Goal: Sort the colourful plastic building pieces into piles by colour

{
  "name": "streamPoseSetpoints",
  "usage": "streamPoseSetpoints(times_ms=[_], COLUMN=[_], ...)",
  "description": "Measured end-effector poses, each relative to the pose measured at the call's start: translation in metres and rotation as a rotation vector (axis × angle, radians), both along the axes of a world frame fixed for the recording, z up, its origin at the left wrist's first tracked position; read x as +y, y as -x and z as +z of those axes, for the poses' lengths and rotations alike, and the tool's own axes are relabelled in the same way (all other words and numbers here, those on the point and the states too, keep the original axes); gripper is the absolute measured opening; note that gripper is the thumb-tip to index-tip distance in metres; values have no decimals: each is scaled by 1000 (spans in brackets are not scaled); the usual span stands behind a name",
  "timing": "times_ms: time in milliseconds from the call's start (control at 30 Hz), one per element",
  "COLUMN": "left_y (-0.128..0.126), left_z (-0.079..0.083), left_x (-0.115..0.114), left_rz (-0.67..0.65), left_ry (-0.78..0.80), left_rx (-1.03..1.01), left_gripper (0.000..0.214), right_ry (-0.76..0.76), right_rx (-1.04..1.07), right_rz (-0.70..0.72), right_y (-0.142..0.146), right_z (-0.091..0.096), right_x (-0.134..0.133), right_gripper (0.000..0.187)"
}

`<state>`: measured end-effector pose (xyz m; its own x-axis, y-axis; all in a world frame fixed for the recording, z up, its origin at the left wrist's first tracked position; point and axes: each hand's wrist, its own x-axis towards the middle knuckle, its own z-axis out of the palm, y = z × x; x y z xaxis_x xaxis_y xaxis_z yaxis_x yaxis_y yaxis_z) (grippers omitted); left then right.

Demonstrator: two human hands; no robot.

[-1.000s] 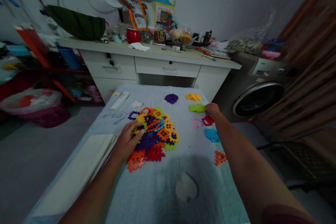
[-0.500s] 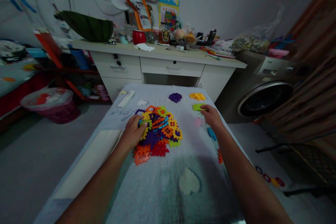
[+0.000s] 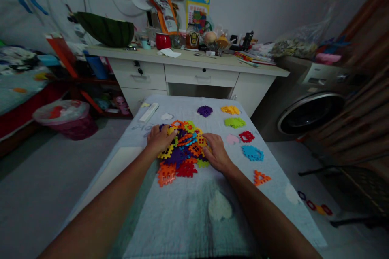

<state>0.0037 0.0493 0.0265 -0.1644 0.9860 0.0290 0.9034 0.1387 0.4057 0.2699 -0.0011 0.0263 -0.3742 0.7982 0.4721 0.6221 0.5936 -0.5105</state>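
The heap of plastic tiles [image 3: 184, 149] lay in the middle of the cloth-covered table [image 3: 188, 222], and both hands were down on it. The left hand [image 3: 159, 139] sat on the heap's far-left edge, its fingers curled over a yellow tile. Whether they pinched a piece or only rested there could not be told. The right hand [image 3: 216, 153] lay palm down on the right flank of the heap, its fingers spread, loose and gripping nothing, their tips pointing in toward the centre. So the heap lay between the two hands, to the right of the left one and to the left of the right one, with each about equally close.

The heap was a jumble of flat, notched, lattice-like pieces in orange, purple, yellow, red, blue and green. They overlapped at every angle, so the heap had no clear long axis.

To its right, apart from it, single-colour pieces lay separately on the cloth: a purple piece [image 3: 204, 110], a yellow piece [image 3: 230, 109], a green piece [image 3: 234, 122], a red piece [image 3: 246, 136], a pink piece [image 3: 232, 139], a blue piece [image 3: 253, 153] and an orange triangle [image 3: 261, 178]. The right hand was the nearer to all of these.
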Motion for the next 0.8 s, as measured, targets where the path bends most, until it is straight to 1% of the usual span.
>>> streamPoseSetpoints(times_ms=[133,233,333,433,533,633,800], left_y=[1,-2,-5,-8,-11,-15,-12], left_z=[-5,-7,-10,-14,-16,-13,3], left_x=[5,5,3,-1,-5,-10,-23], left_rz=[-39,-74,-72,-52,-68,-75,-33], left_ry=[-3,-35,-73,-99,-99,-111,-121], left_rx=[-45,-88,-111,-150,-186,-211,-238], left_gripper=[58,54,54,53,53,57,61], right_ry=[-22,-22,-29,-35,-54,-69,-77], right_rx=[-81,-128,-130,-88,-36,-13,22], right_rz=[91,121,102,55,49,57,49], right_y=[7,12,16,16,13,10,9], right_z=[-3,-6,-8,-9,-11,-13,-11], right_x=[1,3,5,5,6,8,6], right_gripper=[55,56,49,39,31,25,20])
